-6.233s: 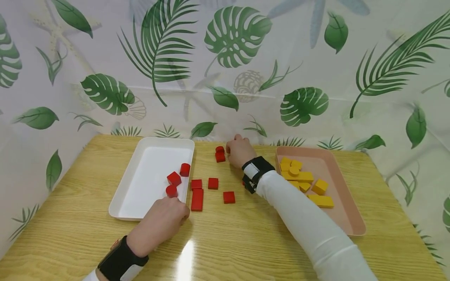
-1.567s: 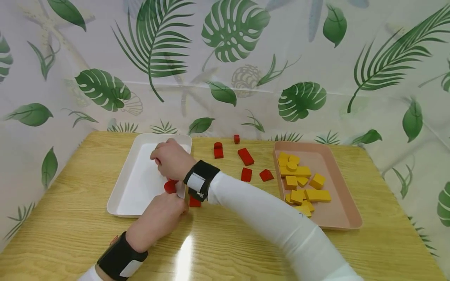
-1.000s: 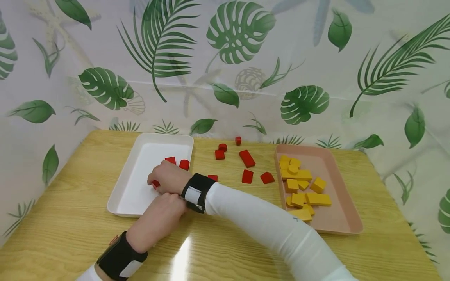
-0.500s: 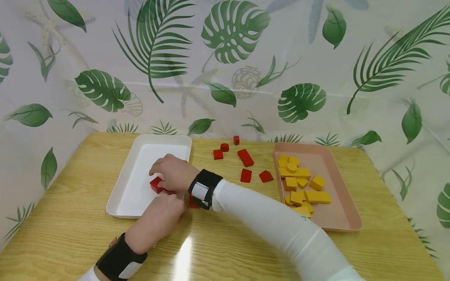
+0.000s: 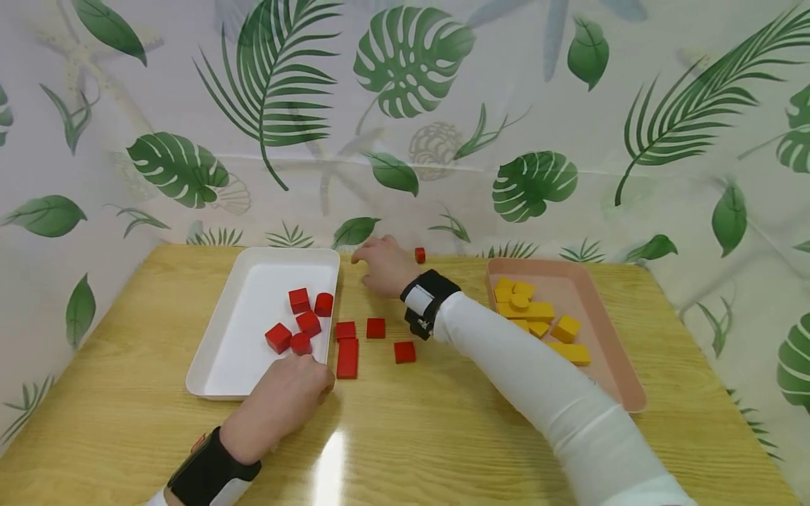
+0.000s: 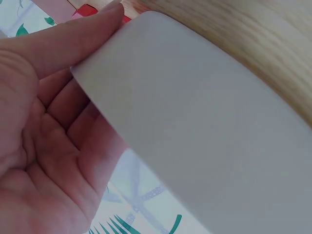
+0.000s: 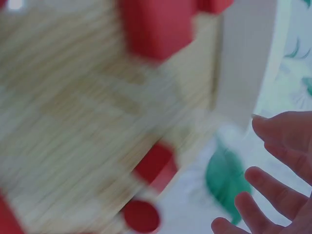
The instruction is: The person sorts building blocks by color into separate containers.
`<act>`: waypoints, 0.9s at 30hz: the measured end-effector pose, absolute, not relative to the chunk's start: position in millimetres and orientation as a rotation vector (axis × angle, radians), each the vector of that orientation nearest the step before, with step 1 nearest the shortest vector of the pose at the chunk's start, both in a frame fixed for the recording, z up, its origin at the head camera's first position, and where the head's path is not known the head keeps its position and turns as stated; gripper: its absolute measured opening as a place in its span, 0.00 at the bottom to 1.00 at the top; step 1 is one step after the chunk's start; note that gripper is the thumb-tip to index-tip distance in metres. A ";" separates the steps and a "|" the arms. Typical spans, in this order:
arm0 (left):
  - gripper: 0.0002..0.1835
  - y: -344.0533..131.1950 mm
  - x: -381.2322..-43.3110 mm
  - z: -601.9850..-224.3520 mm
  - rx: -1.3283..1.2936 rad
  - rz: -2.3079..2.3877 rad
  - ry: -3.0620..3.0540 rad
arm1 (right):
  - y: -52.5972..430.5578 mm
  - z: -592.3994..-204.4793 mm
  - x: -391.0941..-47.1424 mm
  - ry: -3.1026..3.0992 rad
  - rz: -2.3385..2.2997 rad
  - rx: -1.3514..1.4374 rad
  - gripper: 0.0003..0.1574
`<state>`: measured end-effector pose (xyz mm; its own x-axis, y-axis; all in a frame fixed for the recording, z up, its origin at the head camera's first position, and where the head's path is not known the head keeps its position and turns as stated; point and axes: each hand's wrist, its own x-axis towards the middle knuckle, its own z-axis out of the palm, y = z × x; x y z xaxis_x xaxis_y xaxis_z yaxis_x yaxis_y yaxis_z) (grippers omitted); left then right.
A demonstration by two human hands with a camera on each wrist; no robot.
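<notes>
My left hand grips the near right corner of the white tray. In the left wrist view the thumb lies along the tray's outer wall, with the fingers behind the rim. Several red blocks lie inside, among them a red cube and a red cylinder. My right hand is over the back of the table, its fingers spread and holding nothing. Near it in the right wrist view are a red cube and a round red block, which the hand hides in the head view.
Between the trays lie more red blocks, including a long one, a square one and a small one at the back. A pink tray of yellow blocks stands right, partly under the right arm. A leaf-print cloth borders the table.
My right hand has left the white tray and moved right and back over the table. Compared with the oldest frame, the tray holds two more red cubes. The left hand keeps its place.
</notes>
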<state>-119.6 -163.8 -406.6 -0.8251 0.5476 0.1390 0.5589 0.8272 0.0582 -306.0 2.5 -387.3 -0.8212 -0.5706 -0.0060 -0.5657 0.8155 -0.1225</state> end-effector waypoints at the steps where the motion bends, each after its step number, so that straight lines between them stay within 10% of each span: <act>1: 0.11 -164.3 -118.9 -407.1 -0.875 -0.150 -2.892 | 8.1 -391.5 -310.9 2.960 -0.167 -0.912 0.23; 27: 0.12 -165.3 -118.8 -408.0 -0.885 -0.167 -2.898 | 53.8 -414.4 -332.5 2.975 -0.275 -0.814 0.13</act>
<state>-118.8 -165.3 -408.0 -0.8247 0.5496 0.1333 0.5613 0.8243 0.0736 -332.5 53.8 -414.4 -0.8609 -0.5088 0.0033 -0.5008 0.8462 -0.1821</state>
